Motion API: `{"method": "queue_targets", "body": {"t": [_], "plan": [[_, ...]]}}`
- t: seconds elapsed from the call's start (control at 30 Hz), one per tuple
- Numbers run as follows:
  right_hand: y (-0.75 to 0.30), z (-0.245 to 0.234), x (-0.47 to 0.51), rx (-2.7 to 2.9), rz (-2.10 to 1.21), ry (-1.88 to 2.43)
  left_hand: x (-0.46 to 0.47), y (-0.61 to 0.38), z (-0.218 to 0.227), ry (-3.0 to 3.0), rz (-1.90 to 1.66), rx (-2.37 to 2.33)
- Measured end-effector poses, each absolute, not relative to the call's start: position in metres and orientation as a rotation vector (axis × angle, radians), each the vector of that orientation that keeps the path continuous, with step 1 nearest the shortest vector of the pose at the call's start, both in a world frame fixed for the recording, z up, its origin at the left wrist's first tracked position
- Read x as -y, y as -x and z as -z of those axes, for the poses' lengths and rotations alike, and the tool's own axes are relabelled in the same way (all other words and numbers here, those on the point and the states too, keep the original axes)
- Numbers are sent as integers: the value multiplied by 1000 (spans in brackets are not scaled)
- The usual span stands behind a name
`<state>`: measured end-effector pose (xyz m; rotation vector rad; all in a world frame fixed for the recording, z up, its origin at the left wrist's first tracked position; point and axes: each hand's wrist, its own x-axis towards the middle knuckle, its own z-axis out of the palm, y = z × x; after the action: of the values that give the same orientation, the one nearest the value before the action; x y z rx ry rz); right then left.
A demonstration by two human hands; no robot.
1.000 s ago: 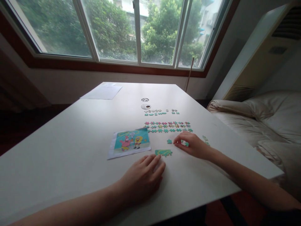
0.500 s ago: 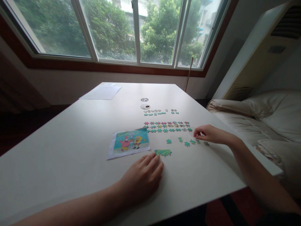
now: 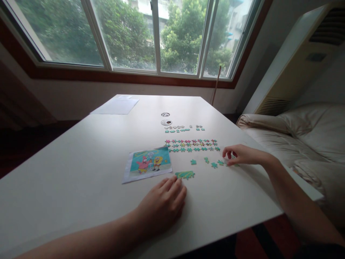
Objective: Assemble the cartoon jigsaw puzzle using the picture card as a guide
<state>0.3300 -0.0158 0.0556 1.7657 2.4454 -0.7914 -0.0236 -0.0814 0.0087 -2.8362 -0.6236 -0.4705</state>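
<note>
My left hand lies flat on the white table, fingers stretched out, fingertips just short of a small joined strip of green puzzle pieces. My right hand rests farther right with fingers curled down onto loose teal pieces; whether it pinches one is hidden. A cartoon reference picture lies left of the strip. Rows of sorted pink and teal pieces sit beyond.
More small pieces lie farther back near two round cable holes. White paper sheets rest at the far left corner. A cream sofa stands right of the table; big windows face me.
My right hand slid right from beside the green strip to the loose teal pieces, uncovering several of them. My left hand barely moved.
</note>
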Motion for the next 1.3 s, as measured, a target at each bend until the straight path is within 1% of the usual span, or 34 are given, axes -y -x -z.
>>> {"method": "queue_targets", "body": {"t": [0.1, 0.4, 0.6, 0.97, 1.3], "plan": [[-329, -55, 16, -2463, 867, -1705, 83, 24, -9, 2813, 449, 608], [-326, -57, 19, -2446, 899, -1684, 92, 24, -8, 2715, 352, 611], [-330, -54, 17, -2422, 919, -1684, 98, 23, -7, 2645, 243, 753], [-327, -53, 18, -2465, 858, -1643, 93, 21, -10, 2745, 262, 882], [-301, -65, 24, -2667, 1175, -1438, 92, 22, -8, 2755, 286, 874]]}}
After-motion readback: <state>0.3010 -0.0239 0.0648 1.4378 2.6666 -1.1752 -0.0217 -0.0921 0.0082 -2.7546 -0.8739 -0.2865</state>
